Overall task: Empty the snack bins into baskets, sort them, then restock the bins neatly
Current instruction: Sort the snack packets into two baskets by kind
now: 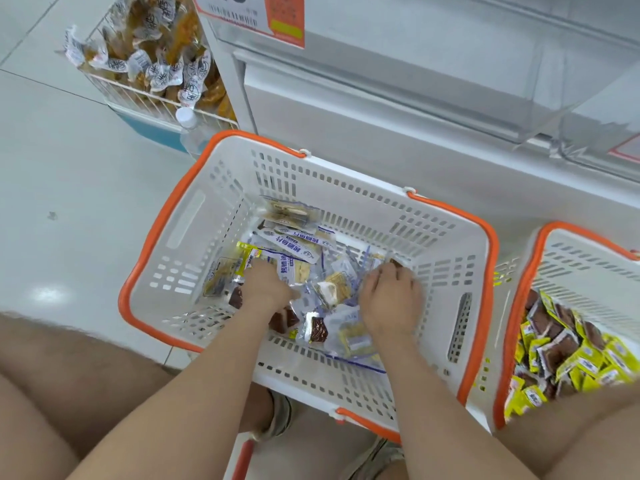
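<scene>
A white basket with orange rim (pixel 194 216) stands on the floor in front of me, holding mixed snack packets (pixel 294 244), blue-white, clear and a few yellow-brown. Both my hands reach down into it. My left hand (pixel 265 287) lies among the packets at the left of the pile with its fingers curled into them; what it holds is hidden. My right hand (pixel 391 299) grips a small brown packet (pixel 394 262) at its fingertips. A second white basket (pixel 540 258) at the right holds several yellow-brown packets (pixel 568 348).
A white wire bin (pixel 138 95) of clear snack bags stands at the back left, with a plastic bottle (pixel 188 128) beside it. White shelf bins (pixel 415 81) with an orange price tag rise behind the baskets. My knees and sandalled feet frame the near side.
</scene>
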### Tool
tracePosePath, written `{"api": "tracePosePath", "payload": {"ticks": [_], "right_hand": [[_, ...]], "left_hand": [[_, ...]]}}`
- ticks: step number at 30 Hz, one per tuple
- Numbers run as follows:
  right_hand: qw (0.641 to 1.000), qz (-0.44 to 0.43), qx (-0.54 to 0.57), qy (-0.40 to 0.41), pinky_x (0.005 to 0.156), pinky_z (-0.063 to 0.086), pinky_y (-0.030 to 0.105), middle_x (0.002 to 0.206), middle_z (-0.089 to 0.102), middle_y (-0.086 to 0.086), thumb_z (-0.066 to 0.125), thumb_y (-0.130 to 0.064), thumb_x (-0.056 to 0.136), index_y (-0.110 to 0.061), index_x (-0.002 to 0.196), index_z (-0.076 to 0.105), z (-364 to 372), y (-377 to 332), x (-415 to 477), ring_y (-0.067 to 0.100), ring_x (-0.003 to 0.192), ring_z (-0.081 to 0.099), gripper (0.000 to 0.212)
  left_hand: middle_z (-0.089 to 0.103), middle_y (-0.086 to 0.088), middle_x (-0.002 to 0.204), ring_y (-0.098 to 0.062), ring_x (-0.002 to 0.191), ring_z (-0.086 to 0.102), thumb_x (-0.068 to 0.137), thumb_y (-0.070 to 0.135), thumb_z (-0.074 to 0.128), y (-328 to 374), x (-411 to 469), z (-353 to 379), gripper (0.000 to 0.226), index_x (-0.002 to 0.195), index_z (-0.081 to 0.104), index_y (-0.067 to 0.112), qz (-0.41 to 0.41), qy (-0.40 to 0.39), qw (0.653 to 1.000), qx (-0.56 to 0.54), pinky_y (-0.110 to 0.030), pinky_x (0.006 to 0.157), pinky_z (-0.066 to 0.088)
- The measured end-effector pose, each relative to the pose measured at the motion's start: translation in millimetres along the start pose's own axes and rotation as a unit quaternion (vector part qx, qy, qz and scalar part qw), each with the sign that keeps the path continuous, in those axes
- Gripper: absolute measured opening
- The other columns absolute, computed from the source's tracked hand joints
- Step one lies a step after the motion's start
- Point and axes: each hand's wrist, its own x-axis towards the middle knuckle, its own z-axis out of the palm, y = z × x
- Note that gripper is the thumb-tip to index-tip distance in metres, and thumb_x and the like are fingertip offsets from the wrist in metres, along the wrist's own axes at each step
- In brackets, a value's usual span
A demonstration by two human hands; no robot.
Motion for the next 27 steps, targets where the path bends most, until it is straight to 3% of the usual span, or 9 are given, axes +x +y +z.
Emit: {"api": "tracePosePath", "payload": {"ticks": [3, 8, 11, 12, 14, 16, 18, 23, 27], "right_hand": [[0.986, 0.056, 0.117, -0.109, 0.088, 0.048, 0.042, 0.135, 0.053, 0.02, 0.037, -0.026, 0.108, -0.012, 0.146, 0.048, 5, 8, 5, 0.039, 0.109, 0.059, 0.042], [0.992, -0.007, 0.07, -0.108, 0.117, 0.034, 0.045, 0.169, 0.008, 0.014, 0.052, 0.0, 0.097, -0.022, 0.159, 0.03, 18, 12, 19, 0.039, 0.153, 0.016, 0.069], [0.983, 0.008, 0.065, -0.173, 0.117, 0.033, 0.048, 0.166, 0.016, 0.015, 0.049, -0.005, 0.101, -0.026, 0.16, 0.029, 23, 12, 36, 0.041, 0.151, 0.018, 0.066], [0.982, 0.007, 0.041, -0.182, 0.113, 0.037, 0.048, 0.16, 0.026, 0.016, 0.05, -0.006, 0.1, -0.024, 0.158, 0.031, 24, 15, 41, 0.041, 0.146, 0.026, 0.064], [0.988, 0.01, -0.004, -0.154, 0.101, 0.042, 0.047, 0.144, 0.045, 0.016, 0.051, -0.005, 0.098, -0.018, 0.147, 0.039, 27, 22, 46, 0.041, 0.131, 0.039, 0.052], [0.991, 0.019, -0.013, -0.134, 0.095, 0.046, 0.048, 0.137, 0.052, 0.017, 0.051, -0.003, 0.097, -0.016, 0.142, 0.042, 29, 22, 47, 0.042, 0.121, 0.048, 0.048], [0.99, 0.018, -0.011, -0.142, 0.092, 0.05, 0.049, 0.135, 0.051, 0.018, 0.049, 0.004, 0.094, -0.019, 0.148, 0.037, 30, 20, 42, 0.043, 0.117, 0.053, 0.059], [0.993, 0.015, 0.019, -0.118, 0.088, 0.055, 0.05, 0.129, 0.051, 0.012, 0.058, -0.017, 0.094, -0.022, 0.14, 0.043, 28, 23, 31, 0.037, 0.106, 0.056, 0.049], [0.989, -0.014, 0.016, -0.149, 0.1, 0.049, 0.049, 0.136, 0.041, 0.013, 0.058, -0.031, 0.095, -0.02, 0.148, 0.039, 30, 24, 20, 0.038, 0.12, 0.046, 0.058]], "left_hand": [[0.065, -0.008, 0.071, -0.021, 0.062, 0.065, 0.07, 0.01, 0.095, 9, -4, 3, 0.043, 0.085, 0.056, -0.002, -0.043, -0.039, 0.979, -0.193, -0.03, 0.059, 0.057], [0.071, -0.028, 0.117, -0.027, 0.092, 0.078, 0.093, -0.003, 0.071, 37, -11, -8, 0.035, 0.119, 0.052, -0.016, -0.065, -0.107, 0.806, -0.579, -0.03, 0.073, 0.064], [0.064, -0.02, 0.128, -0.029, 0.116, 0.067, 0.103, 0.014, 0.054, 52, -20, -23, 0.016, 0.116, 0.058, 0.008, -0.008, -0.171, 0.762, -0.625, -0.044, 0.102, 0.057], [0.061, -0.016, 0.131, -0.028, 0.119, 0.062, 0.103, 0.02, 0.051, 53, -22, -25, 0.013, 0.112, 0.058, 0.014, 0.0, -0.193, 0.786, -0.587, -0.047, 0.105, 0.053], [0.059, -0.005, 0.13, -0.026, 0.118, 0.053, 0.102, 0.022, 0.051, 46, -14, -15, 0.01, 0.105, 0.06, 0.026, 0.051, -0.175, 0.904, -0.386, -0.043, 0.097, 0.05], [0.055, -0.002, 0.142, -0.031, 0.128, 0.051, 0.098, 0.016, 0.058, 32, 1, 0, 0.033, 0.127, 0.062, 0.031, 0.165, -0.094, 0.976, -0.108, -0.042, 0.1, 0.05], [0.039, -0.009, 0.158, -0.04, 0.141, 0.042, 0.092, 0.008, 0.062, 19, 15, 15, 0.057, 0.145, 0.056, 0.03, 0.22, -0.088, 0.97, 0.062, -0.05, 0.114, 0.042], [0.016, -0.012, 0.159, -0.045, 0.145, 0.023, 0.09, 0.04, 0.075, 4, 7, 34, 0.049, 0.133, 0.057, 0.025, 0.214, -0.082, 0.926, 0.299, -0.062, 0.11, 0.04], [0.034, -0.009, 0.148, -0.037, 0.129, 0.051, 0.083, 0.019, 0.082, 3, -6, 22, 0.066, 0.139, 0.048, 0.022, 0.231, -0.088, 0.906, 0.343, -0.052, 0.101, 0.05]]}}
